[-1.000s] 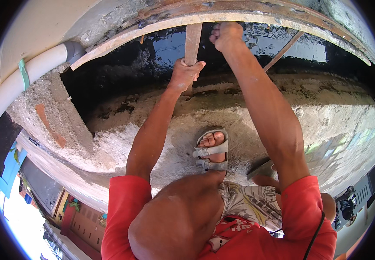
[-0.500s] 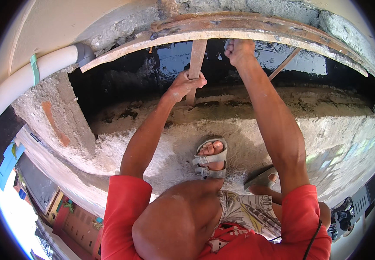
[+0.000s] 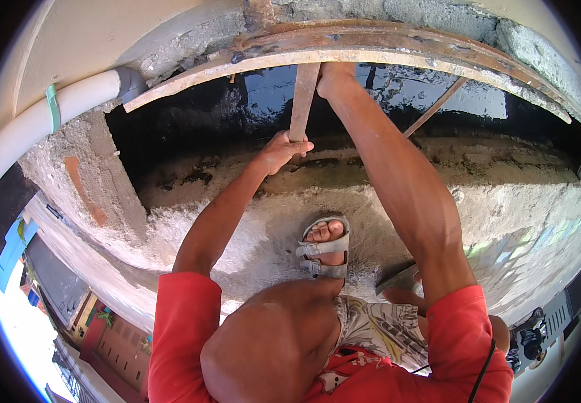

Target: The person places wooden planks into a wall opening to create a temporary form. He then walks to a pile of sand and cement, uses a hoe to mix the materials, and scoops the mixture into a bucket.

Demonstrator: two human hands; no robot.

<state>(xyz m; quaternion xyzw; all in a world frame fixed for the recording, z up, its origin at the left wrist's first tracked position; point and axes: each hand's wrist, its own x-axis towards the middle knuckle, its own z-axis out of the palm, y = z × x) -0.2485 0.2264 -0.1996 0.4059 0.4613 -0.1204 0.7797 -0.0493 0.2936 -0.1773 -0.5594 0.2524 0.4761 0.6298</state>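
Observation:
A long, narrow wooden slat point(image 3: 303, 101) stands nearly upright, its far end in black water point(image 3: 263, 101) inside a concrete channel. My left hand point(image 3: 282, 149) grips the slat lower down, near the channel's near edge. My right hand point(image 3: 334, 76) is closed around the slat's upper part, just under a rusty curved metal rim point(image 3: 371, 41). Both arms are stretched out in red sleeves. The end of the slat in the water is hidden.
A thin rusty rod point(image 3: 435, 107) slants across the water at right. A white pipe point(image 3: 68, 104) runs along the left wall. My foot in a grey sandal point(image 3: 324, 248) rests on the rough concrete ledge point(image 3: 492, 201). A street lies far below at lower left.
Both hands keep their grip on the slat. Hands, slat and metal rim sit lower in the picture than before, and more of the wall above the rim shows.

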